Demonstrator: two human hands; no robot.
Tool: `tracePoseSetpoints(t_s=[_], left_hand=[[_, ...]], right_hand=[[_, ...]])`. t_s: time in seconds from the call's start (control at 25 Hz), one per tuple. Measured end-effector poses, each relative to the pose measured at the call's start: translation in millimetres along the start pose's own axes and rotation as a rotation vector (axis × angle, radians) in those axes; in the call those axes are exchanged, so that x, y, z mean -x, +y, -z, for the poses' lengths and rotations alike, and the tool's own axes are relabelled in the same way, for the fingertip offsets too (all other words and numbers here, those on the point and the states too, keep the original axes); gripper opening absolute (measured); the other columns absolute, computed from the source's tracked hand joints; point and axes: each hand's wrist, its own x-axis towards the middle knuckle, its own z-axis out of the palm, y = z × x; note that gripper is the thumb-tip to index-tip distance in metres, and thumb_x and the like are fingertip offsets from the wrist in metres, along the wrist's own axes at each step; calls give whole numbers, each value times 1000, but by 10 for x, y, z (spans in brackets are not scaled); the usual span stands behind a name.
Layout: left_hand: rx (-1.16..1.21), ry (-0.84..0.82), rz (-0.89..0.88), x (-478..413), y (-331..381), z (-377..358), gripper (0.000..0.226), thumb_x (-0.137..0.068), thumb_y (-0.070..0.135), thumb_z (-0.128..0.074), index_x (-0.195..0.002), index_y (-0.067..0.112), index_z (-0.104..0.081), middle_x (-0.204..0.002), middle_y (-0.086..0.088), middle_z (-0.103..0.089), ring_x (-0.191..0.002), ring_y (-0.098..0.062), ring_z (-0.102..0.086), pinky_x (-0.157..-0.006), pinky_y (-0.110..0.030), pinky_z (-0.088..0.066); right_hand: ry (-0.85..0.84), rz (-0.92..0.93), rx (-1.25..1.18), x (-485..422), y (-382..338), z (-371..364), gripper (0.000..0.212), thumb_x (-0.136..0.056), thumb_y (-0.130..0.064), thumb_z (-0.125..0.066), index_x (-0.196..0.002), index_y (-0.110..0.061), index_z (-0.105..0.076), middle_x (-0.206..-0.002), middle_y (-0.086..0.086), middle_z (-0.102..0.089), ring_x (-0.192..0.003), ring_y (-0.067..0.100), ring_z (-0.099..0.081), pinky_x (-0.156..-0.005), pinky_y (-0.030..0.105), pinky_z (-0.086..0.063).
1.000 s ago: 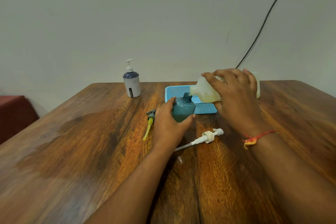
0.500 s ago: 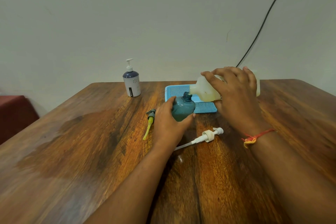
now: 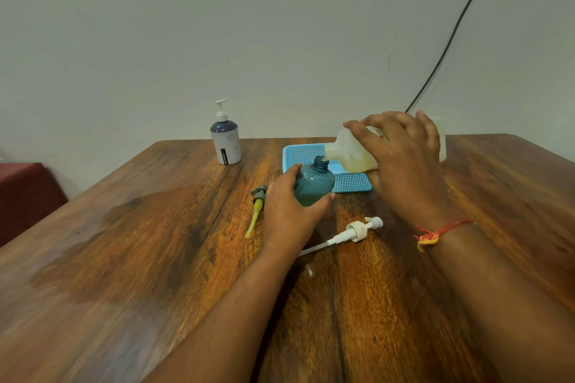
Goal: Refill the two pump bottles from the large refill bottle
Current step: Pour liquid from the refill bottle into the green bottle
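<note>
While right hand (image 3: 404, 162) grips refill bottle (image 3: 351, 154) tipped spout-to-neck | left hand (image 3: 286, 211) clasps teal bottle (image 3: 314, 186), likely steadying against spill.

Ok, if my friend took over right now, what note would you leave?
Left grip: holds the teal bottle, pump off.
Right grip: holds the refill bottle tipped, mouth at the teal bottle's neck, by the tray.
Loose on the table: grey pump, white pump.
Done: teal bottle opened, pour lined up; whether liquid flows cannot be seen.
Left: fill the teal bottle, refit its pump, then open and fill the white bottle, which stands at the back with its pump on.
</note>
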Motion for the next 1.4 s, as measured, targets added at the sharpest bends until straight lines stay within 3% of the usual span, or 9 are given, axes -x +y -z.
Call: tracePoseSetpoints(t_s=[0.52,0.88,1.4], left_hand=[[-15,3,1,-8,-3,-8,83,-76,44,-85,-147,19,-49,-138,5,-59,-127,-14,-53,-105,-42,-52],[-17,-3,2,-3,10,6,81,-77,42,-85,-147,21,-49,-138,5,-58,-127,-12,-51,-105,-34,-51],[23,1,1,-17,-35,-21,81,-75,44,-86,-145,22,-51,-135,8,-60,-124,-11,-54,-103,-35,-54]], right_hand=[[10,8,18,-5,-4,-4,84,-77,-6,-79,-148,-35,-43,-141,1,-52,-137,29,-38,-121,49,-8],[16,16,16,-10,-7,-12,84,-78,-7,-80,-148,-35,-43,-141,2,-52,-137,30,-38,-121,51,-10],[10,22,24,-15,-6,-12,86,-77,-8,-82,-148,-34,-42,-142,3,-51,-137,31,-37,-121,51,-9]])
